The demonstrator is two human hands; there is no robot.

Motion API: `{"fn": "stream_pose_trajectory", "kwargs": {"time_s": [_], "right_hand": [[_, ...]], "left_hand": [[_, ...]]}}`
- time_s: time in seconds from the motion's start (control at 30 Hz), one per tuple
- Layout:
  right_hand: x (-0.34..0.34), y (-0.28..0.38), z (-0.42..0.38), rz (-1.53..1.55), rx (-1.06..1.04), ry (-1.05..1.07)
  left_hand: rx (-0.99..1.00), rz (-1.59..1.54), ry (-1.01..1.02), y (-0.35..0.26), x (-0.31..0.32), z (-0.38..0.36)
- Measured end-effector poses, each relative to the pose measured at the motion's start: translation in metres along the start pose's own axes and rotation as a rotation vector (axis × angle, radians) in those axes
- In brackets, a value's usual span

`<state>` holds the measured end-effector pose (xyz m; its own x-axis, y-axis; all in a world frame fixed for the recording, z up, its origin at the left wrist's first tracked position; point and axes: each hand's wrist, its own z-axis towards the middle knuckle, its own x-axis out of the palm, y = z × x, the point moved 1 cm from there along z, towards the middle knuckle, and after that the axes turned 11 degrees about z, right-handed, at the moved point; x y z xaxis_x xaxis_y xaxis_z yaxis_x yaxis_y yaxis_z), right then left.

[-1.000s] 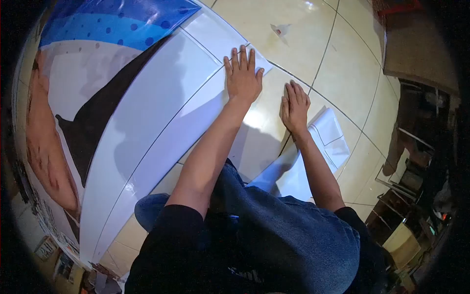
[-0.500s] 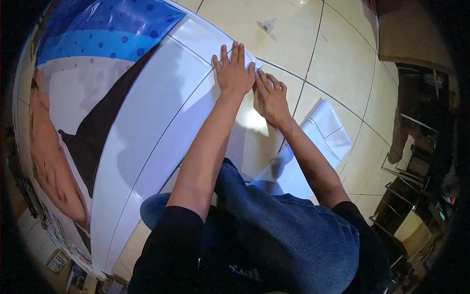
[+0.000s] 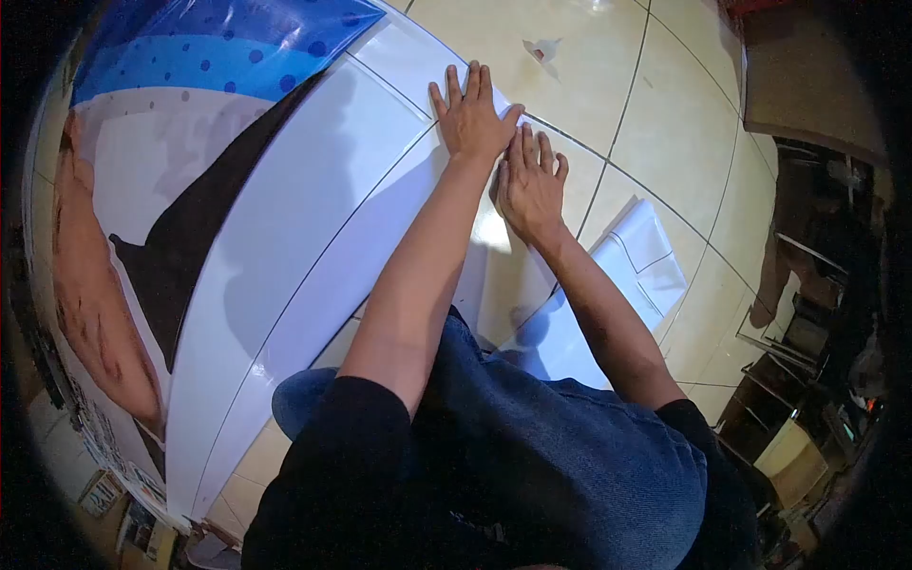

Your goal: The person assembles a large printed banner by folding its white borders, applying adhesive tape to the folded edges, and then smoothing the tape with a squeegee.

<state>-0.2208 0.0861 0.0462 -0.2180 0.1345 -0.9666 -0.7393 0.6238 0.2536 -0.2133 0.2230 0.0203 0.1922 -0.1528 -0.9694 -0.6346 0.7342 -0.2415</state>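
Observation:
A large printed banner (image 3: 285, 209), apparently glossy vinyl, lies across the floor on the left, its broad white border crossed by thin dark lines. My left hand (image 3: 472, 128) presses flat on the border's far corner, fingers stretched and thumb out to the right. Close beside it, my right hand (image 3: 532, 195) has its palm down and its fingers extended, fingertips at the banner's corner near my left thumb. Part of the corner is hidden under the hands. Nothing is visibly gripped in either hand.
Right of my forearm, a folded white sheet (image 3: 641, 252) with dark lines lies on the cream floor tiles (image 3: 665, 123). A small torn-looking mark (image 3: 541, 55) shows on the tiles farther away. Dark cluttered furniture (image 3: 807, 285) stands along the right edge. My denim-covered knee (image 3: 589, 465) fills the foreground.
My right hand's fingers have straightened from a bent pose at the corner. My left hand stays flat on the border, its thumb now farther out. The view has shifted slightly.

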Motion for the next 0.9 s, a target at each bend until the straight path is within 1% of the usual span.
{"fn": "stream_pose_trajectory", "kwargs": {"time_s": [0.1,0.17,0.2,0.23,0.3,0.37,0.43,0.5,0.53,0.6,0.63,0.7,0.77,0.83,0.9], "right_hand": [[-0.002,0.004,0.004,-0.002,0.014,-0.024],[0.0,0.002,0.008,-0.028,0.067,0.024],[-0.002,0.003,0.01,-0.058,0.078,0.055],[-0.005,0.003,0.012,-0.048,0.053,0.046],[-0.009,0.007,0.016,-0.103,0.129,0.168],[-0.007,0.006,0.022,-0.164,0.102,0.209],[-0.029,0.035,0.031,-0.27,0.051,0.295],[-0.015,0.031,0.045,-0.363,-0.03,0.186],[-0.01,0.032,0.053,-0.345,-0.074,0.181],[-0.006,0.03,0.069,-0.337,-0.018,0.275],[-0.003,0.032,0.071,-0.331,-0.045,0.268],[-0.002,0.032,0.075,-0.35,-0.021,0.265],[0.0,0.036,0.083,-0.345,0.002,0.257],[-0.006,0.041,0.098,-0.366,0.112,0.357],[-0.006,0.039,0.106,-0.405,0.159,0.469]], "left_hand": [[-0.03,0.031,0.003,-0.005,-0.001,0.008],[-0.033,-0.08,-0.005,-0.003,-0.007,0.013],[-0.02,-0.136,-0.045,0.001,-0.011,0.011],[-0.036,-0.121,-0.064,0.006,-0.014,0.005],[-0.041,-0.154,-0.165,0.022,-0.031,-0.027],[-0.007,-0.043,-0.088,0.047,-0.048,-0.078],[-0.108,0.013,0.013,0.074,-0.063,-0.137],[-0.258,0.025,0.044,0.098,-0.069,-0.192],[-0.296,0.049,0.029,0.108,-0.077,-0.213],[-0.454,0.038,0.222,0.119,-0.09,-0.243],[-0.477,0.045,0.207,0.125,-0.093,-0.25],[-0.515,-0.013,0.221,0.134,-0.088,-0.257],[-0.487,0.003,0.204,0.141,-0.083,-0.258],[-0.451,0.115,0.232,0.144,-0.085,-0.254],[-0.423,0.105,0.273,0.145,-0.09,-0.255]]}}
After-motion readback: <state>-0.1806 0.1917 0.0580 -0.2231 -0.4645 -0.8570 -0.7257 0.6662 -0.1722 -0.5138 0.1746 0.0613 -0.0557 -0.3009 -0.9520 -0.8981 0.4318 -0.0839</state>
